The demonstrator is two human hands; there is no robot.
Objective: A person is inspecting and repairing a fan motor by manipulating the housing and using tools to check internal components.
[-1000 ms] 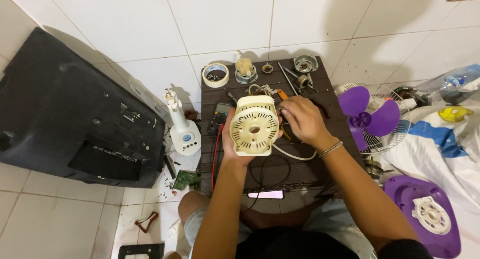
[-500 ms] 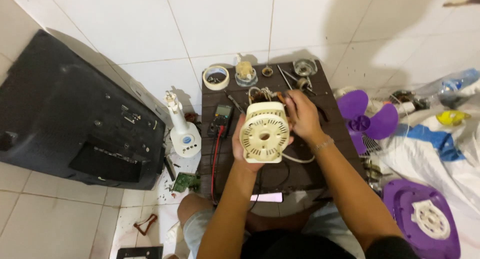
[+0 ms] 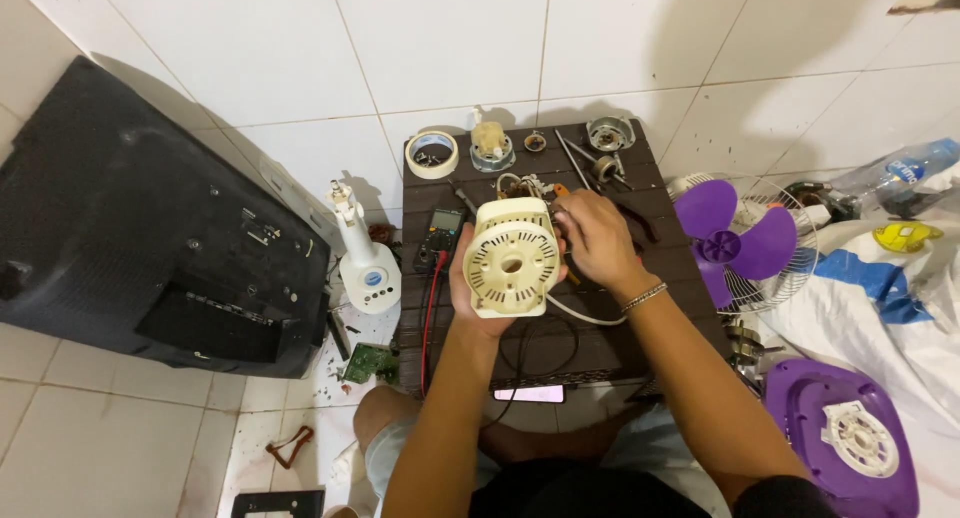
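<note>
A cream plastic fan motor housing (image 3: 512,258) with round vent slots is held upright over a dark slatted low table (image 3: 610,328). My left hand (image 3: 468,296) grips it from below and behind on its left side. My right hand (image 3: 598,240) rests against the housing's right side with fingers curled on its edge; a bracelet circles that wrist. A white cable (image 3: 580,316) trails from the housing under my right forearm. Wires stick out at the housing's top.
On the table: tape roll (image 3: 431,154), multimeter (image 3: 441,233) with red and black leads, metal motor parts (image 3: 610,134), phone (image 3: 528,393). A black television back (image 3: 150,228) lies left, a white fan stand (image 3: 365,263) beside it. Purple fan blade (image 3: 730,240) and purple base (image 3: 845,433) lie right.
The housing has shifted slightly right and nearer the table's middle. My right hand has moved from above the housing down onto its right side.
</note>
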